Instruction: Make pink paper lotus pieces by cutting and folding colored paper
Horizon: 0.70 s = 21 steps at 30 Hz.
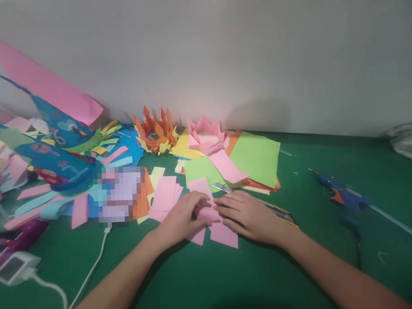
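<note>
Between my two hands, a piece of pink paper [208,213] is being handled over the green table. My left hand [181,214] has its fingers curled around the paper's left side, thumb low. My right hand [250,216] presses its fingertips on the right side of the same paper. Loose pink paper pieces [225,236] lie just below the fingers. A yellow-edged utility knife [280,214] sits partly hidden under my right hand, its blade showing beyond the fingers. More pink paper rectangles [164,194] are stacked left of my left hand.
A folded pink paper lotus [207,138] and an orange paper crown [156,136] stand near the wall. Green paper sheets [256,157] lie behind my hands. At right is a blue glue gun [346,197]. Decorated blue cone hats [62,166] and a white cable [95,262] occupy the left.
</note>
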### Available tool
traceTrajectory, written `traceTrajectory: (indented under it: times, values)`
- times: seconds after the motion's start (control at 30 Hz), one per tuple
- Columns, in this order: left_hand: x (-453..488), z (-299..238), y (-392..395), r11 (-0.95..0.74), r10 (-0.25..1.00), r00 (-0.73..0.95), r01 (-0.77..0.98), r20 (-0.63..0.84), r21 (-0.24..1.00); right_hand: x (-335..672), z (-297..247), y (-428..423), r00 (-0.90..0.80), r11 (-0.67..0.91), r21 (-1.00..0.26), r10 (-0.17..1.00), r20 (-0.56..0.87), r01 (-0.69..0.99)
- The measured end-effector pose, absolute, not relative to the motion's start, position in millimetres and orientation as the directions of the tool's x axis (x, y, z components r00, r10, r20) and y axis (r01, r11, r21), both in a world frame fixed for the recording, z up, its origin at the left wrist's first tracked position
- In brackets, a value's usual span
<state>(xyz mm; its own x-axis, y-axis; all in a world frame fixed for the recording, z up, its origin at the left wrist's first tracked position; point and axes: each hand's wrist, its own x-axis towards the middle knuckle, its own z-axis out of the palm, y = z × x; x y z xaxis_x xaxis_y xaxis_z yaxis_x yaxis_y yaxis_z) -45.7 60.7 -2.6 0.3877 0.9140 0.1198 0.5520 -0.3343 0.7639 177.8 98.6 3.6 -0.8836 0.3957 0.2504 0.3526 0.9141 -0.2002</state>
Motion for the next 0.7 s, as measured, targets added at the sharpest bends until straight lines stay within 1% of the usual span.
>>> traceTrajectory:
  times: [0.07,0.1,0.17,0.2,0.3,0.43,0.6,0.7]
  values:
    - [-49,-2,64,-0.367,0.92,0.347,0.588,0.185,0.721,179,3,99,-0.872,0.907,-0.207,0.412,0.265,0.366]
    - [-52,-2,65,-0.378,0.924,0.299,0.624,0.238,0.684,179,3,99,-0.868,0.904,-0.211,0.419,0.268,0.371]
    - [-57,-5,69,-0.361,0.923,0.185,0.723,0.338,0.589,179,3,99,-0.87,0.902,-0.224,0.419,0.261,0.368]
    - [-59,-7,70,-0.336,0.92,0.144,0.77,0.365,0.543,179,3,99,-0.877,0.904,-0.23,0.412,0.248,0.36]
    - [-63,-16,73,-0.271,0.936,0.115,0.84,0.333,0.47,178,3,99,-0.908,0.912,-0.247,0.376,0.186,0.327]
    - [-61,-23,74,-0.26,0.948,0.134,0.849,0.289,0.46,178,2,99,-0.925,0.912,-0.269,0.354,0.137,0.309]
    - [-58,-21,73,-0.261,0.954,0.131,0.806,0.27,0.532,179,2,99,-0.923,0.907,-0.284,0.36,0.134,0.312]
    - [-57,-19,73,-0.308,0.943,0.193,0.819,0.272,0.485,178,4,99,-0.93,0.915,-0.261,0.347,0.124,0.307]
